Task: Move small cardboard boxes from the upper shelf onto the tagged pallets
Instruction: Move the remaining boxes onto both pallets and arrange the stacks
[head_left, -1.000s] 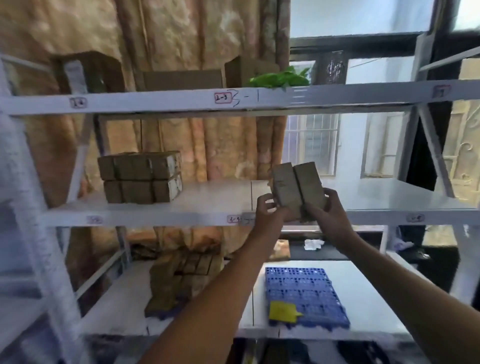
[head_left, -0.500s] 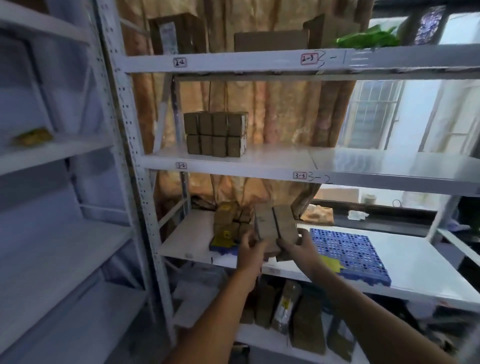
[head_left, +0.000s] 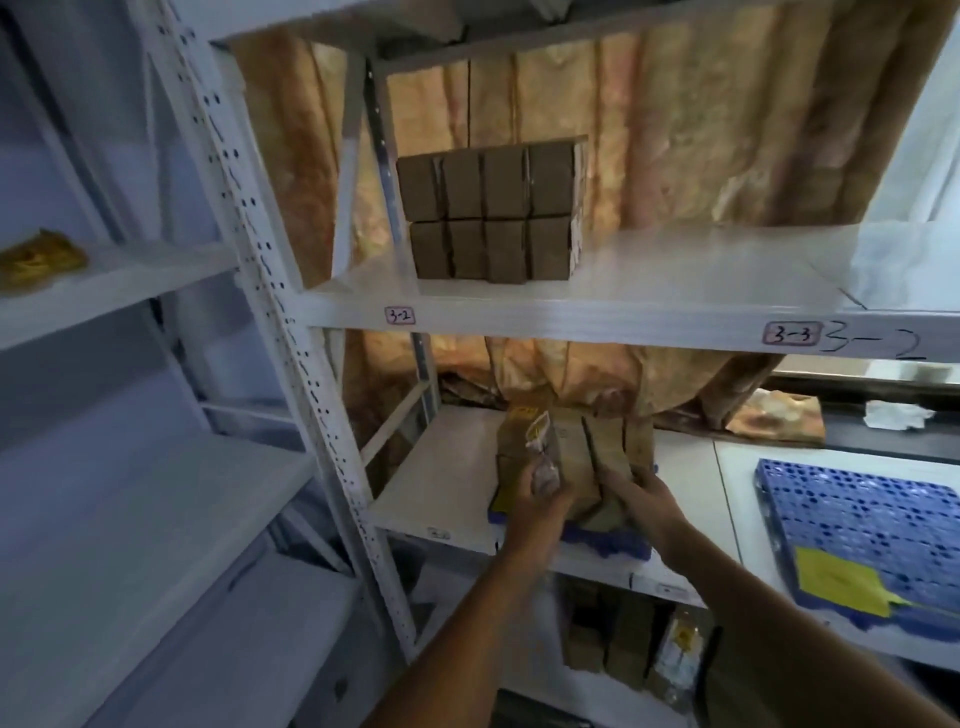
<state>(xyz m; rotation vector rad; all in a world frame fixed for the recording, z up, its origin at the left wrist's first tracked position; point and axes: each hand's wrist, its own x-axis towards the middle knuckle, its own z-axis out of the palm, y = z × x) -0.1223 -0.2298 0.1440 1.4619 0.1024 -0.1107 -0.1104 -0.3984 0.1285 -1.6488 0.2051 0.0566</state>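
Storeroom: labelled steel shelving (head_left: 571, 317), pallets (head_left: 857, 525)

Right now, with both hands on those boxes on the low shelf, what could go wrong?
1. The pile of boxes on the blue pallet reaches the pallet's front edge, so a nudge might tip some off.
2. The left hand and right hand press close together there; fingers could get pinched.
3. The shelf beam hangs above, so rising quickly might bump the head.

Blurred: left hand (head_left: 540, 499), right hand (head_left: 641, 499), boxes (head_left: 582, 457) between them. Mostly hidden beneath: blue pallet (head_left: 618, 543). Cut off at right: second pallet (head_left: 857, 519).
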